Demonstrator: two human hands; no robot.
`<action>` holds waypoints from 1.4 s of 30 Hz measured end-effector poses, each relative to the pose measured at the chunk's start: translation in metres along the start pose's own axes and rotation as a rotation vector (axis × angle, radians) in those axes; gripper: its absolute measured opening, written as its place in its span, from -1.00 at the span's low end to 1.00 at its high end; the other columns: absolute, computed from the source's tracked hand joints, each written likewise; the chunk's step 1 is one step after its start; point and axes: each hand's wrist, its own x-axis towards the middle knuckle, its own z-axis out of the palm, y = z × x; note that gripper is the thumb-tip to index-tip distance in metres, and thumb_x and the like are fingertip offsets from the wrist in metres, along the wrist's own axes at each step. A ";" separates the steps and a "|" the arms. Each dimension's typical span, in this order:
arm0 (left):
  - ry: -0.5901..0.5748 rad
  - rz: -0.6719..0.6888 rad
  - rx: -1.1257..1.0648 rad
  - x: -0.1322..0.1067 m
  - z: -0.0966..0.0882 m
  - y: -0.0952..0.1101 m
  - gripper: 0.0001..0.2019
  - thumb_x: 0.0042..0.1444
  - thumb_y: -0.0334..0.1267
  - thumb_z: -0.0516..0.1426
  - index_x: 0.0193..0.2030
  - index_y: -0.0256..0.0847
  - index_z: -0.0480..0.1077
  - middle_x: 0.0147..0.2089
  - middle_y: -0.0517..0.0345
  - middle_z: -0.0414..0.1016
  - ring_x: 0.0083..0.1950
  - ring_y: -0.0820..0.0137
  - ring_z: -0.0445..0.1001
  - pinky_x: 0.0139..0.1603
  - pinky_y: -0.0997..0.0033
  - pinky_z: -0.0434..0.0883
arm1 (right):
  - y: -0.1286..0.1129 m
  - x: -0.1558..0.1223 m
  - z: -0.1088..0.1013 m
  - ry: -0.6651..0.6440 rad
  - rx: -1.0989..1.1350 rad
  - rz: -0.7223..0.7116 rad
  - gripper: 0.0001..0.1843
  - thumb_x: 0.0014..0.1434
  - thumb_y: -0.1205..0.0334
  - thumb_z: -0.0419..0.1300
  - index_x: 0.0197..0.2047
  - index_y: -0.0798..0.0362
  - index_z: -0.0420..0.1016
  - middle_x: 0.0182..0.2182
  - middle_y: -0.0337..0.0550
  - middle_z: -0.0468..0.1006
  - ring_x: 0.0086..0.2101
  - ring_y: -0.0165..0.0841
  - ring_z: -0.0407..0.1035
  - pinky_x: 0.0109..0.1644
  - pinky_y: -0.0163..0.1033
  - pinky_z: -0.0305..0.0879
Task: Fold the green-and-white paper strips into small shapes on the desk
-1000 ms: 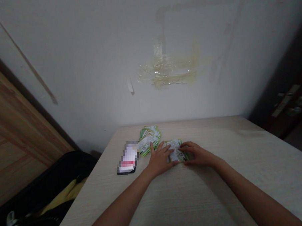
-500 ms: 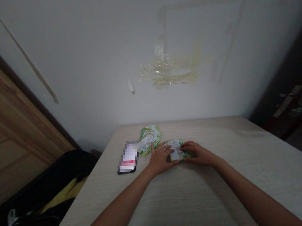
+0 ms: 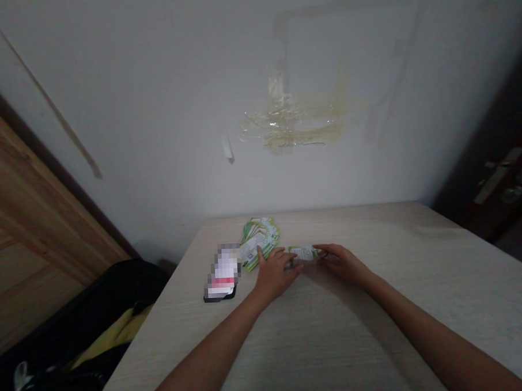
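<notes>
A pale wall (image 3: 166,119) rises beyond both hands, and a wooden table (image 3: 336,342) lies beneath them. I see the left hand (image 3: 275,276) and the right hand (image 3: 342,263) set slightly apart. Just beyond the left hand fans a pile of green-and-white cards (image 3: 263,234); a phone (image 3: 223,272) lies to that hand's left. Between the hands is a similar card (image 3: 304,252), its right end pinched by the right hand; whether the left grips it too, I can't tell.

Dim grey wall (image 3: 161,96) with glossy clear tape (image 3: 292,125) above a pale table (image 3: 428,257), dark door (image 3: 513,176) at right.
</notes>
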 end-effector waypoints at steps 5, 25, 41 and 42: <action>0.039 -0.030 0.001 0.002 0.006 -0.008 -0.70 0.23 -0.07 0.11 0.09 0.01 0.38 0.07 0.16 0.49 0.15 0.24 0.38 0.33 -0.34 -0.47 | -0.004 0.000 0.008 0.027 0.046 0.089 -0.51 0.17 0.24 0.14 0.19 0.01 0.33 -0.20 -0.10 0.56 -0.20 -0.27 0.44 -0.02 -0.11 0.35; 0.124 -0.014 0.097 0.004 0.011 -0.008 -0.35 0.14 -0.21 0.16 0.35 -0.04 0.03 0.23 -0.03 0.30 0.30 0.15 0.21 0.37 -0.30 -0.23 | -0.009 -0.002 0.026 0.065 -0.183 0.192 -0.20 0.15 0.12 0.15 0.38 0.11 -0.05 -0.03 0.07 0.45 0.00 -0.15 0.30 0.16 0.00 0.19; -0.037 0.206 0.107 0.001 0.013 -0.010 -0.76 0.26 -0.10 0.09 0.04 0.18 0.43 0.32 0.28 0.26 0.42 0.11 0.00 0.33 -0.41 -0.36 | 0.001 0.000 0.030 0.107 -0.294 0.106 -0.20 0.18 0.19 0.12 0.39 0.19 -0.12 -0.01 0.11 0.39 -0.02 -0.13 0.26 0.15 -0.01 0.22; -0.056 0.204 0.097 0.001 0.015 -0.011 -0.74 0.27 -0.09 0.07 0.07 0.18 0.42 0.29 0.27 0.31 0.41 0.12 0.02 0.33 -0.42 -0.38 | 0.000 -0.001 0.030 0.110 -0.299 0.101 -0.21 0.19 0.19 0.11 0.39 0.19 -0.12 -0.02 0.10 0.38 -0.02 -0.13 0.26 0.15 0.00 0.22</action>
